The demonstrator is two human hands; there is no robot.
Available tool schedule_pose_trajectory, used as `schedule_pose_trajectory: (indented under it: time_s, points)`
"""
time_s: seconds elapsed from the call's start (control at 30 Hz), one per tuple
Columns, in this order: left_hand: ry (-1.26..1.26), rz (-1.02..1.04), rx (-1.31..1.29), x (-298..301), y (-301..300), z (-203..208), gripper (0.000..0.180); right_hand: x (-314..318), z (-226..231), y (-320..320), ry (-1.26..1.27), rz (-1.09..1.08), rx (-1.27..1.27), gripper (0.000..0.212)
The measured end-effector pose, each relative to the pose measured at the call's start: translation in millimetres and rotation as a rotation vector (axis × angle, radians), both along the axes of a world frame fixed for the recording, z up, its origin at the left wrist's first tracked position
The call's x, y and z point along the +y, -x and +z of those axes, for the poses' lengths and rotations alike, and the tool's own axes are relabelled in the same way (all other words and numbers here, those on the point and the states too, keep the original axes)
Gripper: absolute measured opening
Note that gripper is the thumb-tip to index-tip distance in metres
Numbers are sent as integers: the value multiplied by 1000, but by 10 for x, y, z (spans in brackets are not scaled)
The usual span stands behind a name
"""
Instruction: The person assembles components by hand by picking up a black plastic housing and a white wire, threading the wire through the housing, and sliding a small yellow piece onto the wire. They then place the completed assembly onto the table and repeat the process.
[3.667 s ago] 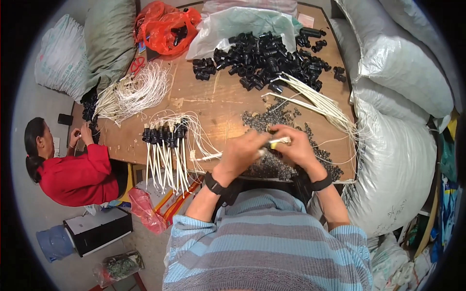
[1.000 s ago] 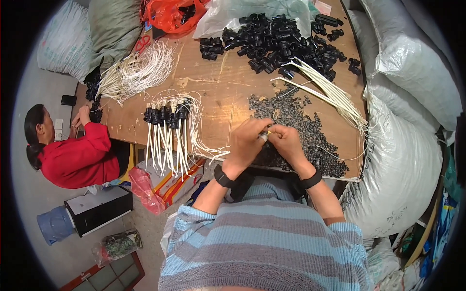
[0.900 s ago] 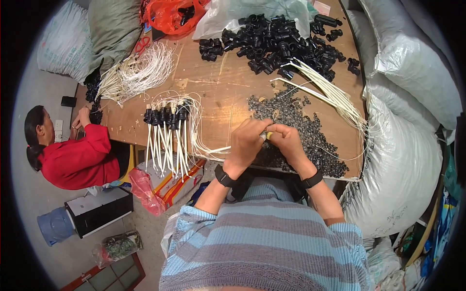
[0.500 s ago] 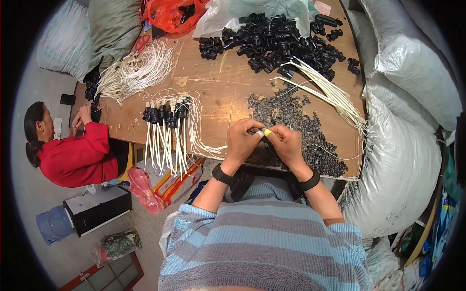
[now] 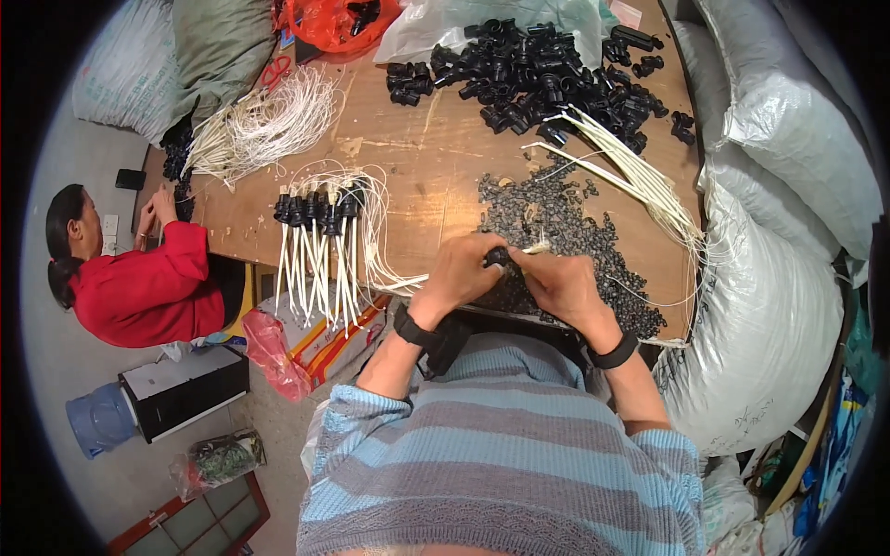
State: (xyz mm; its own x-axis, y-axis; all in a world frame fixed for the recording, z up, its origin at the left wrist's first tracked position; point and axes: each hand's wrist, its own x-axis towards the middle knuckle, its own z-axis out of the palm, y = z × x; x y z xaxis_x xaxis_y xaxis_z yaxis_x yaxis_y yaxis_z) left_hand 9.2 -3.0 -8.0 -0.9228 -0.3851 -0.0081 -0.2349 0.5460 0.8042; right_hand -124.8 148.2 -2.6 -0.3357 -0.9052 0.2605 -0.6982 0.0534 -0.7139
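Close to the table's front edge my two hands meet around a black plastic socket (image 5: 498, 257). My left hand (image 5: 456, 271) is closed on it from the left, fingers curled. My right hand (image 5: 563, 283) presses its thumb and fingers against the same socket from the right. A short cream-coloured end (image 5: 536, 248) pokes out just beyond the right fingers; what it belongs to is hidden. Under and beyond the hands spreads a heap of small dark pieces (image 5: 556, 213). Left of them lies a row of black sockets with white sleeved wires (image 5: 320, 218), the wires overhanging the edge.
A pile of black sockets (image 5: 547, 79) lies at the far side. Cream sleeved wires (image 5: 640, 181) rest at right, beside bulging white sacks (image 5: 751, 306). A bundle of white wires (image 5: 269, 125) and red scissors (image 5: 275, 71) lie far left. A person in red (image 5: 139, 283) works at left.
A black socket now shows between my fingers, where white and yellow bits showed before. My right hand has shifted slightly right and turned. The whole view has shifted a little.
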Motion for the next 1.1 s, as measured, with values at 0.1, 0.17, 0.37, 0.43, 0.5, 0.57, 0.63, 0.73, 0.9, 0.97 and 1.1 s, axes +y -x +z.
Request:
schedule_pose_trajectory:
  time_s: [0.1,0.17,0.37,0.43,0.5,0.57,0.63,0.73,0.9,0.97,1.1]
  points:
    - [206,-19,97,96,46,-15,29,-78,-8,75,94,14,-25,27]
    - [242,7,158,153,55,27,27,-136,231,147,-329,-88,-281,24]
    - [386,-95,85,186,-18,63,26,-182,204,146,-499,18,-538,13]
    - [402,-43,158,137,-33,10,26,-155,131,55,-454,-10,-503,12]
    - [420,5,235,37,-41,6,25,-181,139,-76,-131,-64,-219,12]
    - [478,189,301,-177,-137,25,16,-250,144,-59,149,-97,-86,17]
    - [754,407,180,-347,-338,42,16,-188,131,154,229,-280,62,23]
    - [884,573,48,-583,-514,-29,23,-89,1,118,77,-262,74,27]
    - [911,727,-107,-614,-557,-124,58,-165,48,-160,52,106,92,31]
    - [885,543,39,-527,-330,-71,51,-68,-28,-29,-9,99,-55,32]
    - [475,162,193,-483,384,-29,50,120,-72,596,-249,-302,-80,29]
